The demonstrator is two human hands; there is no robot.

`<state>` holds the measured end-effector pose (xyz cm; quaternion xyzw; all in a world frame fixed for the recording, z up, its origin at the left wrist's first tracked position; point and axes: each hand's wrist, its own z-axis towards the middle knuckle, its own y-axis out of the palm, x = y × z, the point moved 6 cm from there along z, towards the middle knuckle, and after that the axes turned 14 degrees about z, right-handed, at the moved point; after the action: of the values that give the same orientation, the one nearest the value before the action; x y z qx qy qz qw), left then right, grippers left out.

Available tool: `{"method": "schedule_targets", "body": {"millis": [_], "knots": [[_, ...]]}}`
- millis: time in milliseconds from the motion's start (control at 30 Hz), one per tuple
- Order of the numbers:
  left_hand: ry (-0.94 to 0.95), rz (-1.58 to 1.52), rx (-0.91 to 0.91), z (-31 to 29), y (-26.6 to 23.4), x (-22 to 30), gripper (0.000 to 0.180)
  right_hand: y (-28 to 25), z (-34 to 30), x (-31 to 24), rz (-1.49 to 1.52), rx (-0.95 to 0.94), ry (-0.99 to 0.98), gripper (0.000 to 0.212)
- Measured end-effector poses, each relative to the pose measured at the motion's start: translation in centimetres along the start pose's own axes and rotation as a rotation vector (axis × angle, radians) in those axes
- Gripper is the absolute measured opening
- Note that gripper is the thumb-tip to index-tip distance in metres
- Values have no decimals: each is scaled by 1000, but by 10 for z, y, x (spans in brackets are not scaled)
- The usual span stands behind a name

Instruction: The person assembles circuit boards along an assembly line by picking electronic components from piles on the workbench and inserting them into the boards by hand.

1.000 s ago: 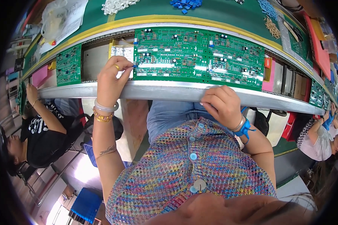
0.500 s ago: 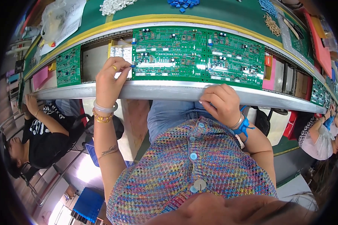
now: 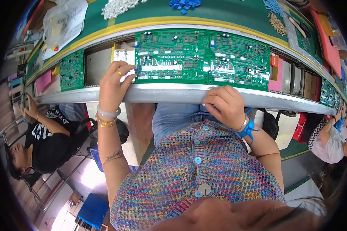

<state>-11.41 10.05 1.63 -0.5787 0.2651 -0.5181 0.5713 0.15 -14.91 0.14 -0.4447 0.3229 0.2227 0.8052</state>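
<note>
we see a large green circuit board (image 3: 201, 57) on the conveyor behind a metal rail (image 3: 173, 94). our left hand (image 3: 113, 79) pinches a small part at the board's left edge, fingers narrow. our right hand (image 3: 224, 104) rests curled on the rail, holding nothing. far off lie white parts (image 3: 119, 7) and blue parts (image 3: 185, 4), cut off.

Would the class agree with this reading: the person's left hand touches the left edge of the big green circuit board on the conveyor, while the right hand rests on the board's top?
Not quite. The head view shows the right hand resting on the metal rail in front of the big green circuit board, not on the board's top. The rest holds: the left hand touches the board's left edge.
</note>
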Motion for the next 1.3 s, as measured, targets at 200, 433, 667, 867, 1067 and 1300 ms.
{"method": "schedule_targets", "body": {"millis": [200,433,667,867,1067,1300], "knots": [[38,-159,28,38,-23,34,19,3,-2,0,57,40,-3,16],[350,-169,58,172,44,125,13,-13,-14,-5,125,39,-34,14],[74,114,116,256,102,138,32,-121,-16,47,-125,189,175,14],[42,57,57,261,113,133,21,-194,28,133,-365,240,220,12],[28,-4,47,233,90,136,17,-186,61,174,-485,83,90,11],[68,-386,-106,175,72,166,16,-176,59,172,-544,42,142,11]]}}
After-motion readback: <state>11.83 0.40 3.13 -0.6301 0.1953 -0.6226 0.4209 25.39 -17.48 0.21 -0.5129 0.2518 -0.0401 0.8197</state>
